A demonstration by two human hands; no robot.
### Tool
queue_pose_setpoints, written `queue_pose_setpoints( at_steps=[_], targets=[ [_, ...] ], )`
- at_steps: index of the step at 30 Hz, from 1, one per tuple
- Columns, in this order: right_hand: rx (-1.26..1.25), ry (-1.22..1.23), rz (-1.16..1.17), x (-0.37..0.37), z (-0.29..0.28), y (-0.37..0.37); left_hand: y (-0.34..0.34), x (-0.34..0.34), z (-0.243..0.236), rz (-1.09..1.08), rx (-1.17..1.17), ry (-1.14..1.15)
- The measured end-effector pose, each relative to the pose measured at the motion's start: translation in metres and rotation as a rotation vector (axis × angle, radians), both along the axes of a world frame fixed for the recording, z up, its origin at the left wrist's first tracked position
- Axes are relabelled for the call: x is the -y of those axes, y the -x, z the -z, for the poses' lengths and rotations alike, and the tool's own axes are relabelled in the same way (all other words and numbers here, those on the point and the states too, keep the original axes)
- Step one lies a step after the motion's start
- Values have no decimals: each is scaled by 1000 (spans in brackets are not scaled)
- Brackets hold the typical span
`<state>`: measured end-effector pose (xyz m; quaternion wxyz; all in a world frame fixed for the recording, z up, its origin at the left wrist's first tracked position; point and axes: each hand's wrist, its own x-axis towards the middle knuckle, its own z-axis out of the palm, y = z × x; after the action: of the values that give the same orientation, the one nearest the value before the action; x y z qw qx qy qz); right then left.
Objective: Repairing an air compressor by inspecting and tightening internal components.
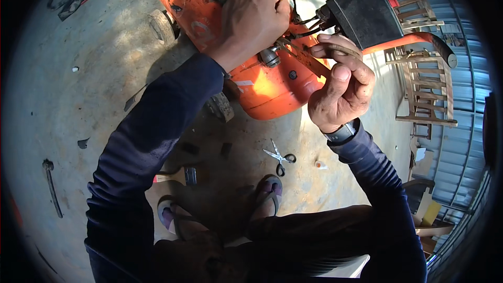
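Observation:
An orange tank with fittings [277, 97], looking like an air compressor, lies ahead of me. My left hand [254, 21] is closed over its top, fingers pinched near a small whitish piece; what they hold is mostly hidden. Just below that hand, a round metal fitting [270, 57] sticks out. My right hand [343, 81] is palm up beside a flat rusty orange bracket [306, 58]. Its fingers are half bent and the thumb stands apart from them; I see no object clearly gripped. A black box [364, 14] with dark hoses sits just beyond the right hand.
An orange handle with a black grip [444, 52] reaches right. Scissors [279, 157] and a small white-orange item [320, 165] lie on the concrete floor [126, 36]. A hammer-like tool [52, 188] lies left. Wooden chairs [427, 86] stand right, by a blue corrugated wall [461, 147].

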<state>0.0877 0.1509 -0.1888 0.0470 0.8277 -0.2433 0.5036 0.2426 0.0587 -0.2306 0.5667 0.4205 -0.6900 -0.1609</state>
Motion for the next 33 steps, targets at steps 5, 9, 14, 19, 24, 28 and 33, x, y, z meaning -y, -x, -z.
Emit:
queue_pose_setpoints(
  at_steps=[5, 9, 14, 19, 24, 28, 33],
  targets=[
    [-70, 92, 39, -2, -8, -17, 4, 1, 1, -30, 31, -8],
    [169, -190, -52, -12, -12, -31, 5, 3, 4, -17, 33, -20],
    [214, -323, -7, -15, -19, -35, 5, 6, 8, -57, 10, 5],
    [273, -333, 11, -2, -26, -51, 6, 7, 15, -62, -42, 28],
    [198, -326, 96, 13, -43, -77, -4, 12, 27, 8, -327, 287],
    [49, -644, 334, 29, -65, -89, -5, -8, 44, -46, -662, 388],
    [-106, -323, 279, 63, -59, -107, -6, -30, 43, -252, -597, -148]
  ],
)
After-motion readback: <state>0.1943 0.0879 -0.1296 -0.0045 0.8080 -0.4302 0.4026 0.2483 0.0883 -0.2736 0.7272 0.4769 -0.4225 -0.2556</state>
